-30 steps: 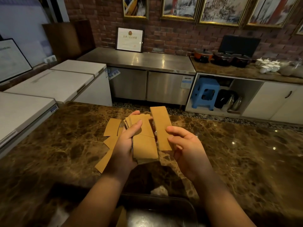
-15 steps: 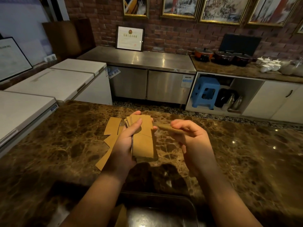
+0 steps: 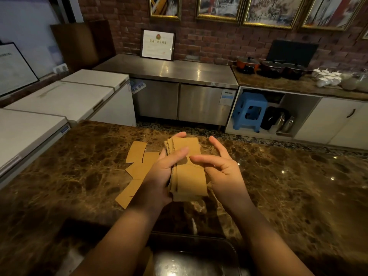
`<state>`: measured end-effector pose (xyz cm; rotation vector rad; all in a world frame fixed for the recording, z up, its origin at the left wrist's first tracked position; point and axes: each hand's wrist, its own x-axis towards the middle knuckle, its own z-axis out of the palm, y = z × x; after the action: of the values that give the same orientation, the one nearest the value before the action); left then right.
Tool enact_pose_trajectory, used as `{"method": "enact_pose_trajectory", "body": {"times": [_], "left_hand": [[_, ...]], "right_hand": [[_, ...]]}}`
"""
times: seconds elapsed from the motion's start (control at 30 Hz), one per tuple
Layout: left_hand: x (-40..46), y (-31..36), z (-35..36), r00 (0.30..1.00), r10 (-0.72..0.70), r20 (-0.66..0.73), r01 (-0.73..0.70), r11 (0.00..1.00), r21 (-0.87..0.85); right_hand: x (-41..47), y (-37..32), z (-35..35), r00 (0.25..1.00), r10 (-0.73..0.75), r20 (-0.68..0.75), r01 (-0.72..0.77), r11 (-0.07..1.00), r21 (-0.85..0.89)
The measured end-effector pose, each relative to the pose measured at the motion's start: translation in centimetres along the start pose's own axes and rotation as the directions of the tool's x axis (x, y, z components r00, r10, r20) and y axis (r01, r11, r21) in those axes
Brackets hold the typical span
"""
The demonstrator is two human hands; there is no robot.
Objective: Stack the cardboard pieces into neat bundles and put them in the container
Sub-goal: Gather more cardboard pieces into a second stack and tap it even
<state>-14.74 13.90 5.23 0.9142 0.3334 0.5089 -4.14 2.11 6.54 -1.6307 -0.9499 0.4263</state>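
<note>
My left hand point(image 3: 162, 172) grips a stack of tan cardboard pieces point(image 3: 189, 176) above the brown marble counter point(image 3: 79, 176), thumb across the top face and fingers behind. My right hand point(image 3: 221, 168) is beside the stack's right edge, its thumb touching the top piece and its fingers raised and spread. Several loose cardboard pieces point(image 3: 137, 166) lie flat on the counter to the left of my left hand. A dark metal container point(image 3: 233, 253) sits at the near edge, below my forearms; its inside is mostly hidden by my arms.
Beyond the counter's far edge are a steel cabinet point(image 3: 179, 92), white chest freezers point(image 3: 69, 96) at the left and a blue stool point(image 3: 249, 110) under a side counter with pots.
My right hand carried a separate cardboard piece onto the stack in my left hand and released it; its fingers now spread beside the stack. The left hand stayed in place.
</note>
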Motion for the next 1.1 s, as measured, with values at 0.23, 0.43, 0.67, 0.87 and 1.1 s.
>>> {"method": "enact_pose_trajectory", "body": {"times": [0.23, 0.43, 0.67, 0.87, 1.1], "left_hand": [[1.2, -1.1, 0.5, 0.988, 0.123, -0.092, -0.125, 0.992, -0.022], [2.5, -1.9, 1.8, 0.925, 0.378, -0.032, -0.366, 0.912, 0.184], [4.2, -3.3, 1.4, 0.955, 0.288, 0.068, -0.295, 0.916, 0.27], [5.6, -4.9, 1.5, 0.983, 0.14, -0.116, -0.092, 0.933, 0.349], [8.9, -9.9, 0.7, 0.929, -0.046, -0.368, 0.172, 0.934, 0.315]], "right_hand": [[-0.3, -0.5, -0.3, 0.956, 0.288, 0.051, -0.28, 0.854, 0.438], [-1.0, 1.3, -0.7, 0.738, 0.526, 0.424, -0.659, 0.424, 0.621], [-0.1, 4.0, -2.8, 0.891, 0.392, 0.23, -0.444, 0.639, 0.628], [0.3, 7.5, -4.4, 0.986, 0.123, -0.115, -0.125, 0.992, -0.009], [-0.4, 12.5, -2.8, 0.967, 0.22, -0.131, -0.203, 0.97, 0.135]]}}
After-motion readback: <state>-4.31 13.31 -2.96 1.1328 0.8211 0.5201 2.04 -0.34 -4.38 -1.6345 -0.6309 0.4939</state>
